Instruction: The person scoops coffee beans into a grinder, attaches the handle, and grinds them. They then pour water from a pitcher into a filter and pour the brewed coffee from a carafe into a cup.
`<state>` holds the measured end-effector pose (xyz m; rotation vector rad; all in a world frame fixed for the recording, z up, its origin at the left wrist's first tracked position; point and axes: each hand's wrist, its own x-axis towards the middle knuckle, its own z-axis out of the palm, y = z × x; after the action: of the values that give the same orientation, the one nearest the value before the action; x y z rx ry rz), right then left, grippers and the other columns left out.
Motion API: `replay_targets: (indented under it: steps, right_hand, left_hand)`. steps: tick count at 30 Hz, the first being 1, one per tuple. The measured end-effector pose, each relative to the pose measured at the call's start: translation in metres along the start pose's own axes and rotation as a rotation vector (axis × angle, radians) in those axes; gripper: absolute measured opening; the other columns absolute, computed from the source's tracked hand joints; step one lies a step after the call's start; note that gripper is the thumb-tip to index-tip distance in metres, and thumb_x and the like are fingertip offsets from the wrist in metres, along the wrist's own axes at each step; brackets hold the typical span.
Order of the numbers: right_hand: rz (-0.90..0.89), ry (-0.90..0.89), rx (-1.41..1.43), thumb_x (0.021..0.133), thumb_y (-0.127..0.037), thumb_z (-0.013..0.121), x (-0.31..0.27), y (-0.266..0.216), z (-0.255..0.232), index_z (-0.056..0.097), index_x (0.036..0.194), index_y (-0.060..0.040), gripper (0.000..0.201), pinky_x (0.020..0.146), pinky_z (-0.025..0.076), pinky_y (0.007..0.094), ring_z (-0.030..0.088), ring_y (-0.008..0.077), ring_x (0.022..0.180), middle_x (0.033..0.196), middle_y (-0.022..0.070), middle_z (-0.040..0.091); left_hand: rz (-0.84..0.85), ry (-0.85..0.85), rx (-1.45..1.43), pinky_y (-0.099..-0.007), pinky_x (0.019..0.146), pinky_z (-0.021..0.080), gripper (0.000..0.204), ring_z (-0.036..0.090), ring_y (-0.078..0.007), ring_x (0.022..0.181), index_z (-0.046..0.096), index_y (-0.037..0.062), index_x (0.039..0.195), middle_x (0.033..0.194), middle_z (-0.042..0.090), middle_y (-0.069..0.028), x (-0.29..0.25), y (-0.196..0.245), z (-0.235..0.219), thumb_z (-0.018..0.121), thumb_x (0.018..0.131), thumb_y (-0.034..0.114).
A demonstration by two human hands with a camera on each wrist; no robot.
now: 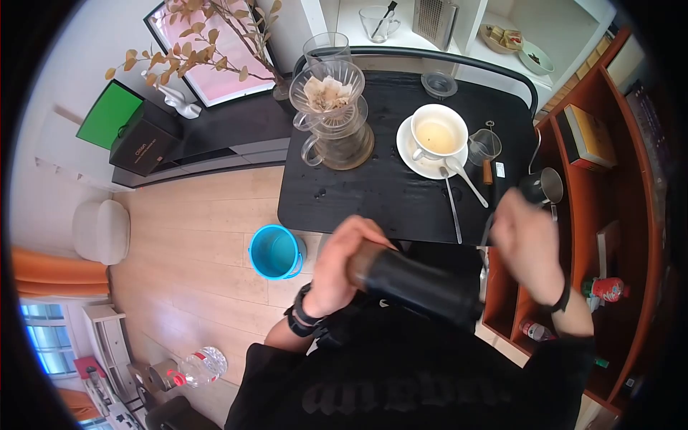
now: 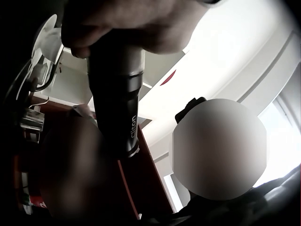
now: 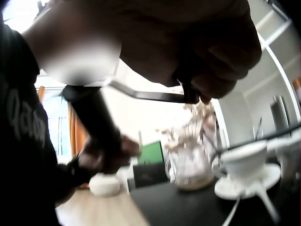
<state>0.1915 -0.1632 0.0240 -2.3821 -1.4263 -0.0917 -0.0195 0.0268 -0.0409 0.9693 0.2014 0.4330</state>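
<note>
A black hand coffee grinder point(image 1: 423, 284) lies nearly sideways in front of the person's body, past the table's front edge. My left hand point(image 1: 342, 265) grips it round its brown end. In the left wrist view the fingers wrap the upper part of the grinder point(image 2: 115, 94), and lettering shows along its side. My right hand point(image 1: 529, 242), blurred in the head view, is at the other side. Seen from the right wrist, this hand point(image 3: 207, 52) holds the knob of the grinder's metal crank point(image 3: 150, 96), which runs to the grinder's end.
On the black table point(image 1: 387, 208) stand a glass dripper point(image 1: 328, 86) with a used filter over a carafe point(image 1: 340, 147), a white cup point(image 1: 438, 132) on a saucer, and spoons. A blue bucket point(image 1: 276, 252) is on the floor. A red-brown shelf point(image 1: 573, 201) stands at the right.
</note>
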Motion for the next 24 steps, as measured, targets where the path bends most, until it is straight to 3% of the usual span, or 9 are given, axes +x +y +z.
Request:
replay_targets:
  steps: [3, 6, 7, 10, 13, 16, 17, 20, 24]
  right_hand:
    - [-0.264, -0.361, 0.211, 0.076, -0.021, 0.067, -0.05, -0.032, 0.01, 0.055, 0.072, -0.0101, 0.016, 0.047, 0.045, 0.0387, 0.06, 0.027, 0.052, 0.06, 0.0065, 0.056]
    - [-0.739, -0.168, 0.342, 0.073, -0.024, 0.066, -0.039, -0.052, -0.043, 0.056, 0.064, -0.0112, 0.019, 0.043, 0.04, 0.033, 0.053, 0.0222, 0.046, 0.059, 0.0046, 0.053]
    - [-0.647, -0.205, 0.254, 0.074, -0.022, 0.066, -0.03, -0.043, -0.059, 0.057, 0.067, -0.0099, 0.017, 0.043, 0.041, 0.034, 0.052, 0.0237, 0.045, 0.058, 0.0048, 0.052]
    - [-0.238, 0.328, 0.144, 0.078, -0.016, 0.065, 0.011, -0.018, -0.044, 0.056, 0.074, -0.0069, 0.013, 0.044, 0.043, 0.0379, 0.053, 0.0287, 0.045, 0.057, 0.0063, 0.053]
    - [-0.044, 0.02, -0.14, 0.08, -0.013, 0.064, -0.007, 0.004, 0.001, 0.056, 0.079, -0.0055, 0.011, 0.045, 0.046, 0.0404, 0.057, 0.0324, 0.048, 0.058, 0.0088, 0.056]
    - [-0.362, -0.539, -0.013, 0.078, -0.025, 0.065, -0.044, -0.044, -0.001, 0.054, 0.07, -0.0118, 0.02, 0.044, 0.045, 0.0343, 0.062, 0.021, 0.054, 0.06, 0.0054, 0.057]
    - [-0.707, -0.185, 0.163, 0.071, -0.03, 0.066, -0.055, -0.05, -0.004, 0.054, 0.064, -0.0158, 0.02, 0.043, 0.04, 0.0299, 0.056, 0.0156, 0.051, 0.059, 0.0003, 0.051]
    - [-0.789, 0.197, 0.348, 0.061, -0.031, 0.068, -0.02, -0.057, -0.04, 0.052, 0.063, -0.0164, 0.021, 0.043, 0.035, 0.028, 0.05, 0.0153, 0.048, 0.057, -0.0007, 0.046]
    - [-0.181, 0.327, 0.008, 0.072, -0.014, 0.064, 0.031, -0.011, -0.016, 0.054, 0.073, -0.0085, 0.012, 0.046, 0.043, 0.0386, 0.058, 0.027, 0.052, 0.057, 0.0085, 0.05]
  left_hand:
    - [0.144, 0.256, 0.083, -0.0336, 0.082, 0.049, 0.034, 0.06, -0.023, 0.087, 0.055, 0.0003, 0.097, 0.093, 0.058, -0.0148, 0.009, 0.013, -0.004, 0.038, 0.101, 0.03]
    - [0.151, 0.245, 0.665, -0.0306, 0.085, 0.045, 0.037, 0.056, -0.0187, 0.091, 0.056, 0.0001, 0.1, 0.096, 0.058, -0.0118, 0.012, -0.004, -0.004, 0.034, 0.103, 0.029]
    - [0.112, 0.13, 0.69, -0.0296, 0.085, 0.043, 0.037, 0.055, -0.0173, 0.091, 0.057, -0.0003, 0.1, 0.098, 0.058, -0.0103, 0.011, -0.01, 0.001, 0.034, 0.104, 0.028]
    - [-0.088, 0.003, 0.331, -0.0277, 0.086, 0.042, 0.031, 0.056, -0.0157, 0.092, 0.059, -0.0012, 0.098, 0.097, 0.059, -0.0088, 0.002, -0.021, 0.012, 0.037, 0.103, 0.02]
    - [-0.001, -0.005, 0.224, -0.0304, 0.085, 0.046, 0.035, 0.059, -0.019, 0.09, 0.058, -0.0017, 0.098, 0.097, 0.06, -0.0117, 0.009, 0.003, -0.004, 0.037, 0.102, 0.025]
    - [0.097, 0.276, -0.038, -0.0318, 0.086, 0.048, 0.034, 0.061, -0.0199, 0.09, 0.058, -0.0002, 0.096, 0.097, 0.059, -0.0127, 0.013, 0.014, -0.006, 0.036, 0.103, 0.024]
    - [0.093, 0.337, 0.073, -0.0302, 0.085, 0.046, 0.033, 0.059, -0.0178, 0.09, 0.058, 0.0006, 0.098, 0.096, 0.059, -0.0109, 0.014, 0.008, -0.009, 0.034, 0.104, 0.022]
    - [0.033, 0.189, 0.554, -0.0294, 0.082, 0.045, 0.033, 0.057, -0.0167, 0.087, 0.055, 0.0001, 0.096, 0.095, 0.059, -0.0103, 0.012, -0.015, -0.014, 0.036, 0.104, 0.026]
    - [-0.057, 0.047, 0.251, -0.0309, 0.082, 0.046, 0.033, 0.059, -0.0211, 0.087, 0.056, -0.0016, 0.095, 0.093, 0.059, -0.0147, 0.003, -0.007, -0.003, 0.039, 0.101, 0.026]
